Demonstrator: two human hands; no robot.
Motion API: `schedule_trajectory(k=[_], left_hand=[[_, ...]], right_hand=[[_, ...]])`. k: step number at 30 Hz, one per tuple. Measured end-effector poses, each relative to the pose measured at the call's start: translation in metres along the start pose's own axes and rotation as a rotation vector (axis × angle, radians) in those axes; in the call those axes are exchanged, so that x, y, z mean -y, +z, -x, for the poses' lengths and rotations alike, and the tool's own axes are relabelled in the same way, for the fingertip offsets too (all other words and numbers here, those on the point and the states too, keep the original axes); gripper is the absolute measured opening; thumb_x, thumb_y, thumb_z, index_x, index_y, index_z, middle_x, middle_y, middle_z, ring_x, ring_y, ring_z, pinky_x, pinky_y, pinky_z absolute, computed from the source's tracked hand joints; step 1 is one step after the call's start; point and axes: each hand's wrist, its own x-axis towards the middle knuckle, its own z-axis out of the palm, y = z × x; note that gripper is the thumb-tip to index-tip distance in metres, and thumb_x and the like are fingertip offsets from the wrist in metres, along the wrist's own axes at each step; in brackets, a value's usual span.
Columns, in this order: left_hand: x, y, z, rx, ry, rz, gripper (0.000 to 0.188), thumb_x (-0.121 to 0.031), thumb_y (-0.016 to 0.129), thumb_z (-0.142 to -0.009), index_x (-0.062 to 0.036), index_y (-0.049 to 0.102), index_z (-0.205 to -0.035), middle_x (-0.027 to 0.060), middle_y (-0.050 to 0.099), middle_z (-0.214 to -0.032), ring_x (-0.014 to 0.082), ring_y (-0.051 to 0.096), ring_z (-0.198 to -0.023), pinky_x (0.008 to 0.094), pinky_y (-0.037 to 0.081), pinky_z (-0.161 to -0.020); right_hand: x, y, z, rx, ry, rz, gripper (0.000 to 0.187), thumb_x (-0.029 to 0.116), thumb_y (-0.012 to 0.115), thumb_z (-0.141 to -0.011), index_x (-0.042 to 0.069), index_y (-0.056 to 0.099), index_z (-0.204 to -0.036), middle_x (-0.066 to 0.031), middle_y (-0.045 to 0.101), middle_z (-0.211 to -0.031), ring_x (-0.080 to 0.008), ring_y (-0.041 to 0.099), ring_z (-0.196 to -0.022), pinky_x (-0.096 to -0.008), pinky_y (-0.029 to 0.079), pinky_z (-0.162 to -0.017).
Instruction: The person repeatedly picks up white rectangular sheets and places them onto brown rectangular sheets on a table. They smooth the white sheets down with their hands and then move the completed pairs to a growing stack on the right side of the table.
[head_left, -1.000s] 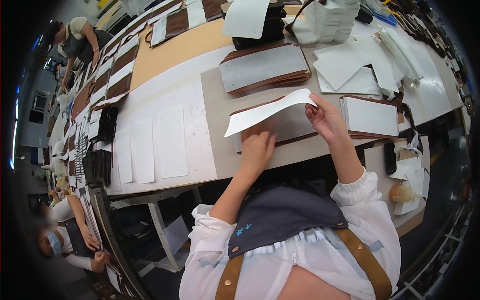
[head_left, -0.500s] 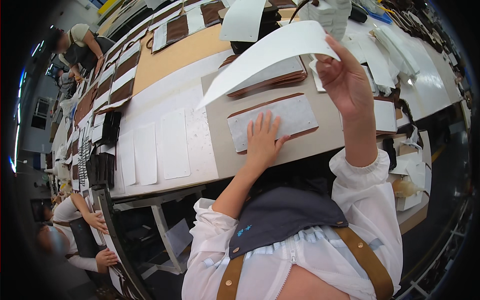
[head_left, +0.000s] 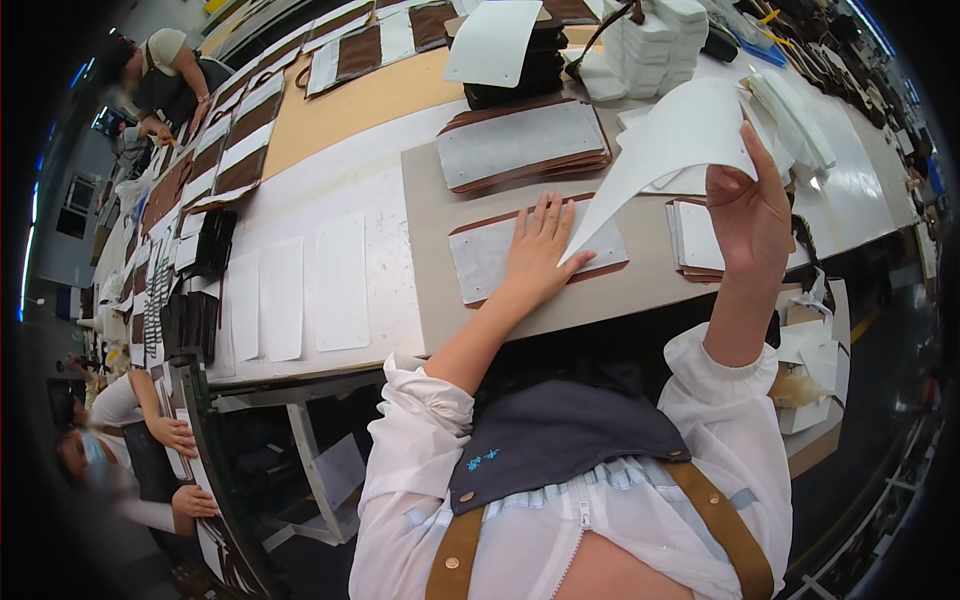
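My left hand (head_left: pixel 538 262) lies flat, fingers stretched out, on a brown panel faced with a pale grey-white sheet (head_left: pixel 482 256). The panel rests on the grey board at the table's near edge. Raised at the right, my right hand (head_left: pixel 752 215) pinches one end of a thin, flexible white sheet (head_left: pixel 672 135). That sheet curls over in the air, its narrow lower corner hanging close to my left hand; I cannot tell whether it touches the panel. Just beyond lies a stack of similar brown-and-white panels (head_left: pixel 520 148).
Several white strips (head_left: pixel 342 282) lie at left. Behind stand a black stack topped by a white sheet (head_left: pixel 494 42) and a white padded pile (head_left: pixel 652 48). Another panel stack (head_left: pixel 697 240) sits under my right wrist. Co-workers are at far left (head_left: pixel 172 75) and lower left (head_left: pixel 120 450).
My right hand has moved right and towards me, drawing the white sheet off to the right and curling it more. My left hand stays flat on the panel.
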Motion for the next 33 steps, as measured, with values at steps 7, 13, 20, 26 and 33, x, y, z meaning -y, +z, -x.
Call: schedule_trajectory(k=[7,13,20,26,33], left_hand=[[-0.015,-0.018,0.009,0.097,0.031,0.045,0.081,-0.06,0.049,-0.101,-0.0038,0.037,-0.157,0.0206,0.031,-0.164,0.0398,0.025,-0.153,0.053,0.024,-0.123],[-0.013,-0.018,0.038,-0.339,-0.188,1.032,0.074,-0.058,0.049,-0.103,0.0006,0.048,-0.148,0.0208,0.051,-0.15,0.0299,0.046,-0.143,0.0413,0.036,-0.118],[0.022,-0.125,0.096,-0.28,-0.719,1.558,0.047,-0.041,0.048,-0.111,0.0009,0.068,-0.12,0.0053,0.072,-0.104,0.0136,0.066,-0.096,0.0273,0.051,-0.089],[0.045,-0.121,0.132,-0.028,-0.701,1.27,0.043,-0.017,0.06,-0.104,0.0049,0.057,-0.141,0.0003,0.06,-0.091,0.0072,0.055,-0.079,0.0239,0.049,-0.073],[0.034,-0.104,0.117,-0.295,-0.696,1.179,0.055,-0.004,0.064,-0.1,0.0041,0.045,-0.15,0.0013,0.058,-0.092,0.0061,0.056,-0.078,0.0216,0.049,-0.07]], right_hand=[[0.018,-0.012,0.007,0.046,-0.039,-0.04,0.034,0.01,0.061,-0.103,-0.007,0.06,-0.133,-0.011,0.074,-0.112,-0.0076,0.058,-0.074,-0.0217,0.043,-0.058],[0.006,-0.002,0.012,0.171,0.125,-0.109,0.041,0.01,0.055,-0.105,-0.006,0.051,-0.143,-0.0119,0.073,-0.111,-0.0056,0.066,-0.073,-0.0139,0.049,-0.049],[-0.029,-0.035,0.026,0.226,0.325,0.35,0.064,0.008,0.065,-0.096,-0.004,0.037,-0.153,-0.0022,0.07,-0.096,-0.0041,0.063,-0.073,-0.0177,0.046,-0.057],[-0.071,-0.092,0.044,0.246,0.414,0.733,0.059,0.006,0.066,-0.098,-0.003,0.042,-0.151,0.0016,0.065,-0.085,-0.0036,0.056,-0.079,-0.02,0.042,-0.074],[-0.095,-0.122,0.049,0.149,0.448,0.769,0.055,0.005,0.064,-0.099,-0.003,0.044,-0.149,0.0022,0.064,-0.084,-0.0029,0.053,-0.076,-0.0195,0.041,-0.071]])
